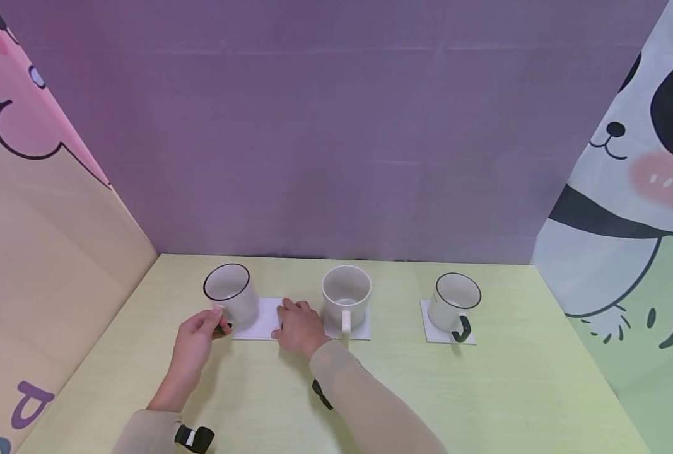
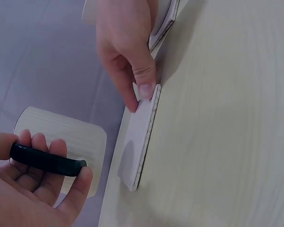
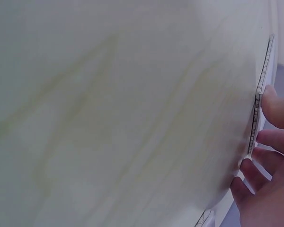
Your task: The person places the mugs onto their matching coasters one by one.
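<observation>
My left hand [image 1: 198,331] pinches the black handle [image 2: 45,160] of a white mug [image 1: 242,307] with a dark rim. In the left wrist view this mug appears raised off the table. To its right and partly below it in the head view lies a square white coaster [image 1: 262,318]. My right hand [image 1: 301,328] holds that coaster at its right end, thumb and a finger touching it in the left wrist view. Just right of this hand, an all-white mug [image 1: 347,296] stands on another coaster [image 1: 363,328], handle toward me.
Farther right, a third white mug [image 1: 452,306] with a dark rim and black handle stands on its own coaster [image 1: 435,336]. A purple backdrop [image 1: 342,139] rises behind the pale table [image 1: 512,378]. Printed cloth panels [image 1: 614,265] flank both sides.
</observation>
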`<control>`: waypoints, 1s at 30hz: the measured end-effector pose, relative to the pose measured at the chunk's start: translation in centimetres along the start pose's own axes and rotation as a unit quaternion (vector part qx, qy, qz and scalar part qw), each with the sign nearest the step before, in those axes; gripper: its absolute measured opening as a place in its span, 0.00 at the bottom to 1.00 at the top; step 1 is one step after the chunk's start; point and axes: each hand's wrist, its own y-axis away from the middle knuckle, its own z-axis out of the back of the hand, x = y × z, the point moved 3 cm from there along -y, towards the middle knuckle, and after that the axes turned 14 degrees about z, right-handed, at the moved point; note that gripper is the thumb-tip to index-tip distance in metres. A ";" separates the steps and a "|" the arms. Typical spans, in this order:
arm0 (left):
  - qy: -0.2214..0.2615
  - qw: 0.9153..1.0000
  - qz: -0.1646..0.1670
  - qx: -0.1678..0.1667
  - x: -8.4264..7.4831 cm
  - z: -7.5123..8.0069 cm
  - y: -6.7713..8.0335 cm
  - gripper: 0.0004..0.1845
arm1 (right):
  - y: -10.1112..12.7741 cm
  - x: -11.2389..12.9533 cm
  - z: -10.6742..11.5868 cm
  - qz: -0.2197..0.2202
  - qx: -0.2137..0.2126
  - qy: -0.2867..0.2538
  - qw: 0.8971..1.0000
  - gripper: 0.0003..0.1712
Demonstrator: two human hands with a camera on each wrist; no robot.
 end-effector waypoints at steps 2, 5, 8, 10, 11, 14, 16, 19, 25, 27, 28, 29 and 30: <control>-0.004 1.000 0.001 0.001 0.1 -0.3 0.0 0.20 | 0.0 0.0 -0.1 0.000 -0.001 -0.003 1.000 0.32; -0.008 1.000 0.002 0.000 0.2 -0.7 0.1 0.20 | -0.1 -0.1 -0.2 -0.002 -0.001 -0.006 1.000 0.32; -0.016 1.000 0.004 0.001 0.2 -1.0 0.0 0.20 | -0.3 -0.1 -0.4 -0.006 -0.001 -0.007 1.000 0.33; -0.020 1.000 0.006 0.002 0.3 -1.2 0.0 0.20 | -0.3 -0.2 -0.4 -0.008 -0.003 -0.009 1.000 0.33; -0.024 1.000 0.007 0.002 0.3 -1.3 0.0 0.20 | -0.3 -0.2 -0.4 -0.009 -0.004 -0.010 1.000 0.33; -0.033 0.999 0.011 0.002 0.5 -1.6 0.0 0.21 | -0.4 -0.2 -0.5 -0.010 -0.010 -0.015 1.000 0.33; -0.035 0.999 0.013 0.002 0.6 -1.7 -0.1 0.21 | -0.4 -0.3 -0.5 -0.010 -0.016 -0.018 1.000 0.33; -0.038 0.999 0.012 0.002 0.7 -2.0 -0.1 0.21 | -0.4 -0.3 -0.5 -0.013 -0.025 -0.017 0.999 0.33; -0.043 0.999 0.011 0.009 0.9 -2.5 -0.1 0.21 | -0.3 -0.4 -0.4 -0.017 -0.029 -0.014 0.999 0.34; -0.044 0.999 0.013 0.009 0.9 -2.7 -0.1 0.21 | -0.3 -0.4 -0.5 -0.018 -0.030 -0.017 0.999 0.35; -0.044 0.999 0.015 0.009 1.0 -2.8 -0.1 0.20 | -0.3 -0.4 -0.5 -0.018 -0.031 -0.018 0.999 0.35; -0.043 0.999 0.016 0.010 1.0 -2.9 -0.1 0.20 | -0.3 -0.4 -0.5 -0.018 -0.032 -0.019 0.999 0.35; -0.044 0.999 0.017 0.011 1.1 -3.0 -0.2 0.20 | -0.3 -0.5 -0.5 -0.018 -0.033 -0.019 0.999 0.35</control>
